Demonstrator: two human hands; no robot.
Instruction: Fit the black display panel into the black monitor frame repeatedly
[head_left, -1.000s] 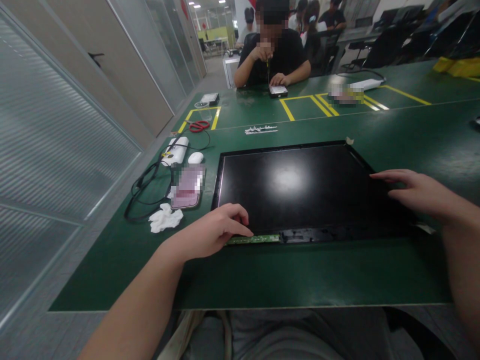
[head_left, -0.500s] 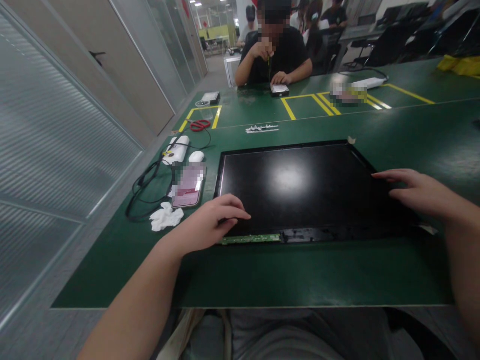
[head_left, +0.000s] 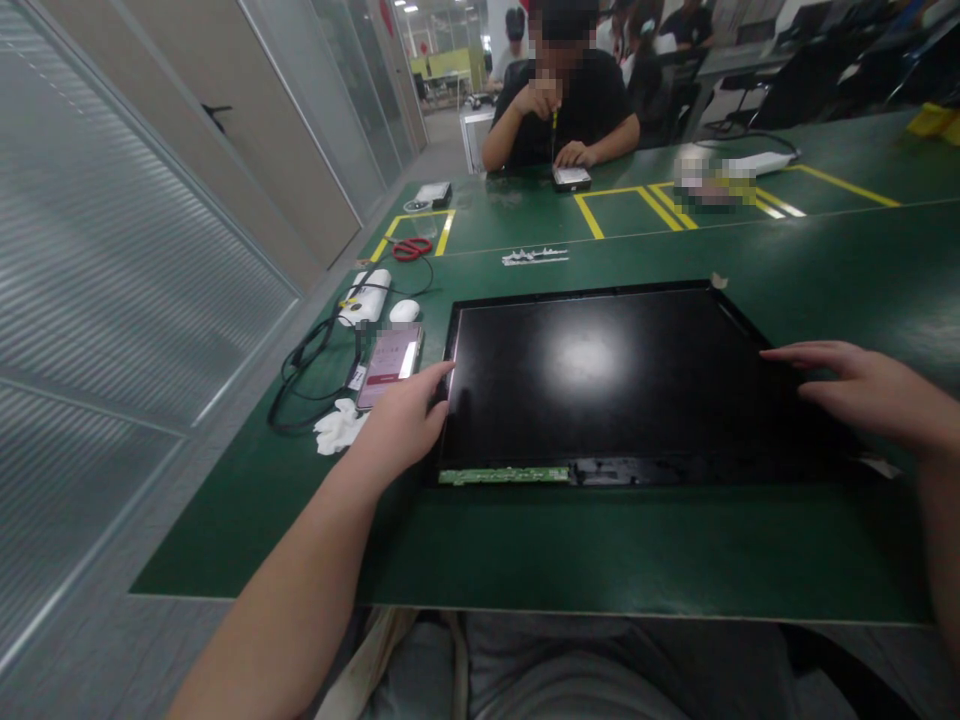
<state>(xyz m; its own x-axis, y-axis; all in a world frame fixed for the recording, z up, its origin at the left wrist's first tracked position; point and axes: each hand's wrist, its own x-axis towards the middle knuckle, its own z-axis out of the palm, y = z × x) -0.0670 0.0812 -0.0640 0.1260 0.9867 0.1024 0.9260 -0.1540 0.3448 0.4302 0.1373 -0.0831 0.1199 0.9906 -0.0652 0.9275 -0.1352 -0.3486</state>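
Observation:
A black display panel [head_left: 615, 385] lies flat in its dark frame on the green table, with a bright reflection on its surface. Along its near edge runs a narrow green circuit board [head_left: 502, 475]. My left hand [head_left: 409, 420] is at the panel's left edge, fingers stretched out and thumb apart. At the right edge is my right hand [head_left: 862, 385], its fingers extended over the frame and holding nothing. Whether the fingertips press on the frame or only hover is hard to tell. A small piece of tape [head_left: 718, 282] sticks up at the far right corner.
Left of the panel are a phone [head_left: 390, 365], crumpled tissue [head_left: 339, 427], a white mouse-like object [head_left: 405, 311], a white device [head_left: 366, 297], black cables and red scissors [head_left: 412, 248]. White strips [head_left: 535, 257] lie beyond. Across the table, a person [head_left: 562, 110] works on a small drive [head_left: 571, 178].
My left hand has moved left from over the panel's near-left corner to its left edge, uncovering the green circuit board. My right hand stays at the right edge. The view has shifted slightly.

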